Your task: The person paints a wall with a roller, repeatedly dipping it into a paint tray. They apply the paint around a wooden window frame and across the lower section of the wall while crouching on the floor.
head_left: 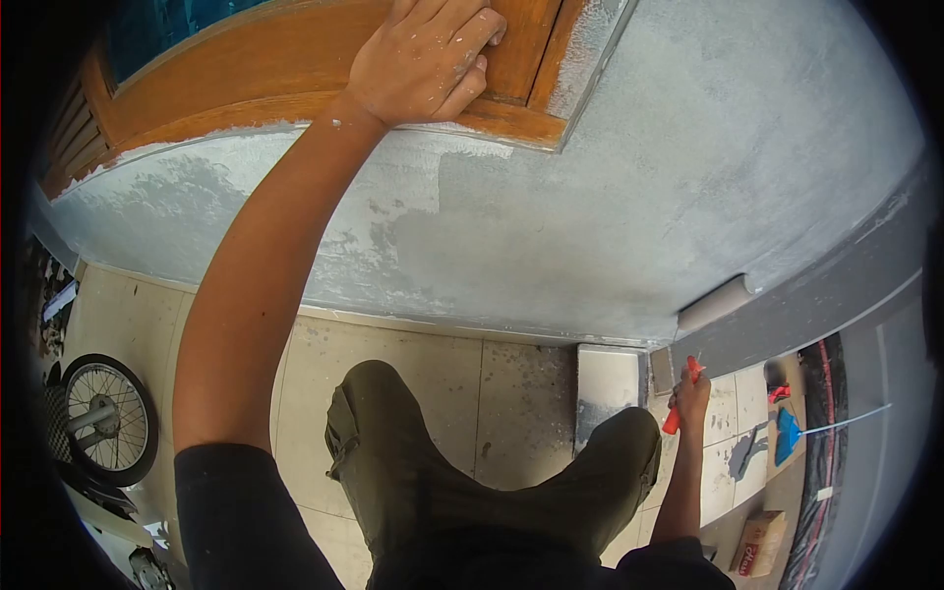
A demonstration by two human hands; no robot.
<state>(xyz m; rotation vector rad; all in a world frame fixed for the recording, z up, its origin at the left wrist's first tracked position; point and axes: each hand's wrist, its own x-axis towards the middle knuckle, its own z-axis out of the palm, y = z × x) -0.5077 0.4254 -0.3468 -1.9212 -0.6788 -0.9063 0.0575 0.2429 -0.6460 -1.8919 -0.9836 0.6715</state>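
My right hand (691,395), low on the right, is closed around the red handle of a paint roller (716,303). The roller's pale grey sleeve lies against the lower part of the wall (551,236), which has patchy grey and whitish paint. Up at the top edge, my left hand (423,61) has paint specks on it and its fingers bent against a wooden window frame (246,71). Some of its fingers run out of view. A paint tray (608,379) with a whitish inside stands on the floor by my right knee, partly hidden by it.
A motorcycle wheel (106,420) stands at the left. On the right are a blue dustpan-like tool (787,436) with a long thin handle, a cardboard box (758,544) and dark sheeting (824,472). Grey spots mark the tiled floor (526,413).
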